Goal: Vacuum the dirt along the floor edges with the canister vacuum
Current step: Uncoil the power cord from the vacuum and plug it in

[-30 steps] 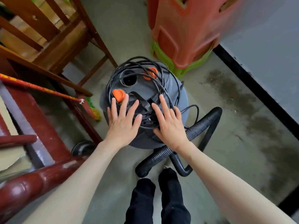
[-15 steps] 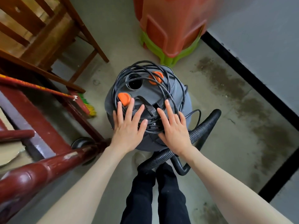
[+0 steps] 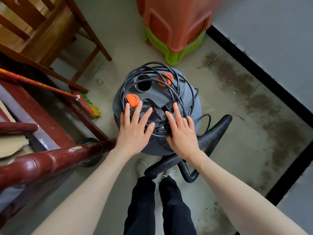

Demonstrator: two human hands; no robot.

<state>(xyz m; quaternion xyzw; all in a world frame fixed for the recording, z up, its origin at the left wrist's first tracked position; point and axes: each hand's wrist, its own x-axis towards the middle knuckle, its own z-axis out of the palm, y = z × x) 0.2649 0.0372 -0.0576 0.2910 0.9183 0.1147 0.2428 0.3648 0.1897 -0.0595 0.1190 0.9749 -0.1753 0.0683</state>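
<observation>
Resting flat, fingers spread, the left hand (image 3: 134,131) and right hand (image 3: 182,133) are laid on the vacuum (image 3: 194,106), directly ahead on the floor; its cord (image 3: 177,92) is coiled beneath them; nothing is gripped.

Stained concrete floor (image 3: 237,102) under grey canister vacuum (image 3: 191,92), stacked plastic stools (image 3: 171,36) (orange over green), broom (image 3: 91,109).

Orange plastic stool (image 3: 172,19) stacked over a green one (image 3: 171,51) at 12 o'clock. Wooden chair (image 3: 39,31) at 10–11. Broom w/ red handle (image 3: 39,84) leans at 9, bristles (image 3: 94,110) on floor. Dark red painted rail (image 3: 50,161) at 8. Cardboard (image 3: 10,146) at 9, left edge.
</observation>
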